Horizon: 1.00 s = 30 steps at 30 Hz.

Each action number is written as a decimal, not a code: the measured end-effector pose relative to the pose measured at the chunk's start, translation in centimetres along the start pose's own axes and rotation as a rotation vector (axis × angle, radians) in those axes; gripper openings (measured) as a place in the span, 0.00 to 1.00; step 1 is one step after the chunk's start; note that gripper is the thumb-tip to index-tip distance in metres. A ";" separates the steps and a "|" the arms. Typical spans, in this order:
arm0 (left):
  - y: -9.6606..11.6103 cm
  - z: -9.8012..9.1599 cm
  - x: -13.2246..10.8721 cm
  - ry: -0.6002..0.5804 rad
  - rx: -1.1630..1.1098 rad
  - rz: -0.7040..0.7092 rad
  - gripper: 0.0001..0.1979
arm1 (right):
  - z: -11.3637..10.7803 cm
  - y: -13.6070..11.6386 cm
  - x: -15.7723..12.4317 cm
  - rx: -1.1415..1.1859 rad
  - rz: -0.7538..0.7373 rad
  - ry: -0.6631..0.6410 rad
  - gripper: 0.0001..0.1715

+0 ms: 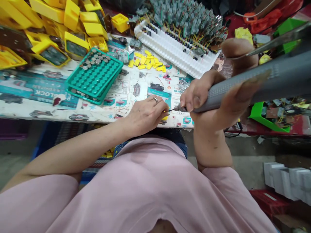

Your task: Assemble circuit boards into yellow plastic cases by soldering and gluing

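Observation:
My left hand (149,113), with a ring on one finger, is closed on a small yellow part (165,117) at the table's front edge. The fingers cover much of that part. In my right hand (216,94) is a grey electric screwdriver (228,85), held nearly level. Its thin bit points left and reaches the yellow part beside my left fingertips; whether it touches a screw is too small to tell. A metal strip, perhaps tweezers (272,43), also passes over the right hand's fingers.
On the papered table (97,113) are a teal tray (94,76) of silver discs, small yellow pieces (149,61) and a white rack (170,48) of wired parts. Yellow housings (48,14) pile up at the left. Green bins (267,119) hold components at the right.

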<state>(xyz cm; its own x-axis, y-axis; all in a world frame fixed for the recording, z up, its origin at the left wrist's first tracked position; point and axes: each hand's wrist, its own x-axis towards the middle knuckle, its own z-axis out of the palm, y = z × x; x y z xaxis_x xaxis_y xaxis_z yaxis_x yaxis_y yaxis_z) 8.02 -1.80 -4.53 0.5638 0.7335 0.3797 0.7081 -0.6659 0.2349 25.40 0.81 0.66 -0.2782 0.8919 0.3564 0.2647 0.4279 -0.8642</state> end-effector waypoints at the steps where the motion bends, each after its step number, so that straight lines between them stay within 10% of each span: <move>1: 0.0 0.0 0.0 0.000 0.000 0.001 0.11 | 0.2 -0.1 0.0 0.035 -0.017 0.077 0.46; 20: 0.4 -0.8 0.2 -0.149 -0.026 -0.046 0.14 | 1.3 -1.1 -0.5 -0.135 0.203 0.047 0.41; 30: -0.6 0.0 -0.6 -0.225 -0.040 -0.069 0.21 | 2.8 -0.1 0.5 -0.009 -0.022 0.254 0.39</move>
<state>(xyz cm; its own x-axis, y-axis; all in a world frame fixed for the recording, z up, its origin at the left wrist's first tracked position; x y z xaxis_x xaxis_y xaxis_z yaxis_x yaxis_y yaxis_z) 7.26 -1.80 -4.94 0.5983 0.7864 0.1537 0.7335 -0.6147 0.2901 22.62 0.79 -0.05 -0.0437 0.8901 0.4536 0.2699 0.4477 -0.8525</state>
